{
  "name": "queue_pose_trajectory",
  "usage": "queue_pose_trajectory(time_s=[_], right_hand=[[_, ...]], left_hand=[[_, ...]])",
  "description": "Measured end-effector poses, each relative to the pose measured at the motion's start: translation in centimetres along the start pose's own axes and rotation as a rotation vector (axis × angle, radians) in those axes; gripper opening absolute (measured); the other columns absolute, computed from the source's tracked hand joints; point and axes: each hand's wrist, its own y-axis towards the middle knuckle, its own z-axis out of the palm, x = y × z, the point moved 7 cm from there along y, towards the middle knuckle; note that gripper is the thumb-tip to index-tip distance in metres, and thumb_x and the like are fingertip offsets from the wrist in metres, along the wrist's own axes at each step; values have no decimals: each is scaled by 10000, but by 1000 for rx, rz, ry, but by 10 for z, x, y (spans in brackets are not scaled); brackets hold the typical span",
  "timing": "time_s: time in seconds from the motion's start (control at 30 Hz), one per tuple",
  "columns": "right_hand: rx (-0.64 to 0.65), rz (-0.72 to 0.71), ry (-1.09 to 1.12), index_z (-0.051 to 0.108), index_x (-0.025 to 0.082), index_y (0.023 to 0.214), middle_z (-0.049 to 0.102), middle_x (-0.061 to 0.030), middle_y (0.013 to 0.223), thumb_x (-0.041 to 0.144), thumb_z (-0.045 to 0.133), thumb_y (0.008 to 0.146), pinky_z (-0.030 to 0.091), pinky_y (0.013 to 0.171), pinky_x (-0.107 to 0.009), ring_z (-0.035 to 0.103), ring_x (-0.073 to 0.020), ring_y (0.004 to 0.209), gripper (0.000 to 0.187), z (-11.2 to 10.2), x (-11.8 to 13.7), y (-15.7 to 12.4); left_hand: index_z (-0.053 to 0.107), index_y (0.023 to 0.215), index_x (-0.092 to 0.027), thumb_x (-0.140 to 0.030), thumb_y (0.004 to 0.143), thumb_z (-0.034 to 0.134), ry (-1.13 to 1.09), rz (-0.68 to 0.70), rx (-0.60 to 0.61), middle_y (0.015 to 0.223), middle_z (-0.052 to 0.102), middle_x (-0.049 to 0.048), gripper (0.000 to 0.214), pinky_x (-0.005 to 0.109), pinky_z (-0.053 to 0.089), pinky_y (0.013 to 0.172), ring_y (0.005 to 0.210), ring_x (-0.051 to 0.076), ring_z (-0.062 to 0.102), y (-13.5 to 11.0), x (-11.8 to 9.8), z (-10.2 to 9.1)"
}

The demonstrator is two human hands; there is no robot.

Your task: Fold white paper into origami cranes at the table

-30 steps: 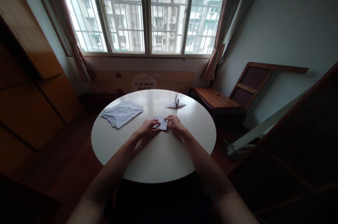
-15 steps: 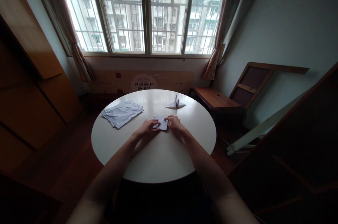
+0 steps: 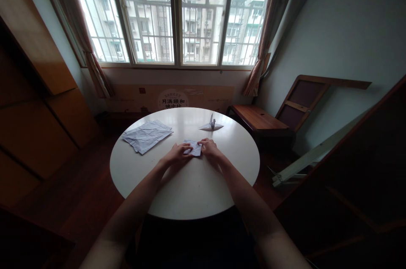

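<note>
A small folded piece of white paper (image 3: pixel 194 147) lies on the round white table (image 3: pixel 190 184), a little past its middle. My left hand (image 3: pixel 177 153) presses on the paper's left side with curled fingers. My right hand (image 3: pixel 210 149) pinches its right edge, fingers closed on it. Both forearms reach in from the bottom of the view.
A finished paper crane (image 3: pixel 211 124) stands farther back on the table. A loose pile of creased white sheets (image 3: pixel 146 135) lies at the left. A wooden bench (image 3: pixel 258 119) stands right of the table, a wooden cabinet (image 3: pixel 38 104) at the left, and a barred window (image 3: pixel 173 15) behind.
</note>
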Motion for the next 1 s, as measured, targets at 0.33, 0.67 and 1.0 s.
queue_pose_trajectory(time_s=[0.33, 0.67, 1.0], right_hand=[[-164, 40, 98, 693, 225, 1103, 595, -83, 1205, 227, 526, 870, 397, 977, -358, 553, -220, 1108, 287, -7, -6, 5], [-167, -85, 234, 729, 201, 1011, 716, -55, 1028, 179, 548, 842, 485, 880, -293, 660, -181, 933, 250, -5, 2, 8], [-108, -82, 301, 727, 164, 1053, 730, -81, 1016, 222, 571, 841, 508, 830, -268, 681, -197, 898, 270, 5, -3, 12]], left_hand=[[616, 1219, -259, -524, 850, 562, 44, -46, -40, 1395, 516, 84, 458, 449, 263, 1124, 1283, 265, 471, -1, 0, -6], [675, 1112, -241, -446, 835, 612, 95, -46, -132, 1286, 603, 85, 350, 416, 367, 1056, 1195, 266, 540, -2, -4, -15], [675, 1118, -244, -452, 835, 608, 90, 20, -152, 1250, 622, 64, 358, 357, 416, 1005, 1131, 243, 574, -1, -2, -12]])
